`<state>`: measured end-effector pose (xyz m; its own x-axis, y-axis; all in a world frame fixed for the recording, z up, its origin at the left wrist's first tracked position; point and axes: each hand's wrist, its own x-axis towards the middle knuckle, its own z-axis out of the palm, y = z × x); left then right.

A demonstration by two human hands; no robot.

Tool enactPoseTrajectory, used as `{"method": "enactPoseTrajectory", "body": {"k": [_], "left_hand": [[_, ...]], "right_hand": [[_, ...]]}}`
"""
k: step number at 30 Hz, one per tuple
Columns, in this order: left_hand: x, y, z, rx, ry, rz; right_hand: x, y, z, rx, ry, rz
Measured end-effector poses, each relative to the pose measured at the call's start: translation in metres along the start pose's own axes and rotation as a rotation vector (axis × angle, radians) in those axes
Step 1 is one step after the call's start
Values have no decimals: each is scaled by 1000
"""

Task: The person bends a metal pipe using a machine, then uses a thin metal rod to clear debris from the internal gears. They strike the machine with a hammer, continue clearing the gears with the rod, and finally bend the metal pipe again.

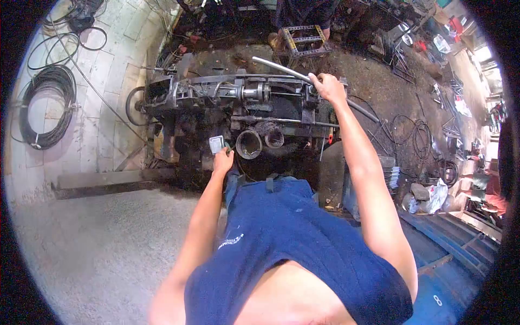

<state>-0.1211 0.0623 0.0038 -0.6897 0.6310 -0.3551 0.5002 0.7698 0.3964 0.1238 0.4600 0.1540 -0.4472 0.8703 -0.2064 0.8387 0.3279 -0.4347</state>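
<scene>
A long pale metal rod (283,69) slants over the right part of a dark, greasy machine (216,92). My right hand (329,88) is closed around this rod near its middle. Lower left, in front of the machine, my left hand (222,161) pinches a small light-coloured rectangular object (216,144), whose exact kind I cannot make out. Just right of that hand, two round open containers, a larger one (249,144) and a smaller one (274,137), sit against the machine's front side.
Coiled black cable (47,107) hangs on the pale wall at left. Beyond the machine, a person's legs stand behind a small metal stool (305,40). Loose cable (414,132) lies on the dirty floor at right, near blue metal framing (449,246).
</scene>
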Motion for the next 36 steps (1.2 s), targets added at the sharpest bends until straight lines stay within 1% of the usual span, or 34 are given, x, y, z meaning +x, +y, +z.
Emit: {"method": "enactPoseTrajectory", "body": {"k": [2,5,7,10,14,22,26,29,36], "left_hand": [[3,-2,1,-24,-54,-25],[-5,10,-12,-2,-38,-30],[-2,9,-11,3,-42,-29],[1,9,-8,-2,-72,-70],[1,8,-6,-2,-64,-72],[1,2,-5,5,-73,-6],[1,-2,-2,2,-90,-2],[0,-2,-1,6,-50,21],[-5,2,-14,-1,-101,37]], "right_hand": [[0,2,-1,-16,-9,17],[6,5,1,-13,-52,-30],[7,7,3,-44,-22,-94],[7,5,1,-67,-57,-92],[5,-1,1,-75,-52,-89],[3,2,1,-66,-51,-42],[3,7,3,-57,-41,-62],[5,7,2,-60,-39,-51],[3,0,7,-81,-22,-64]]}}
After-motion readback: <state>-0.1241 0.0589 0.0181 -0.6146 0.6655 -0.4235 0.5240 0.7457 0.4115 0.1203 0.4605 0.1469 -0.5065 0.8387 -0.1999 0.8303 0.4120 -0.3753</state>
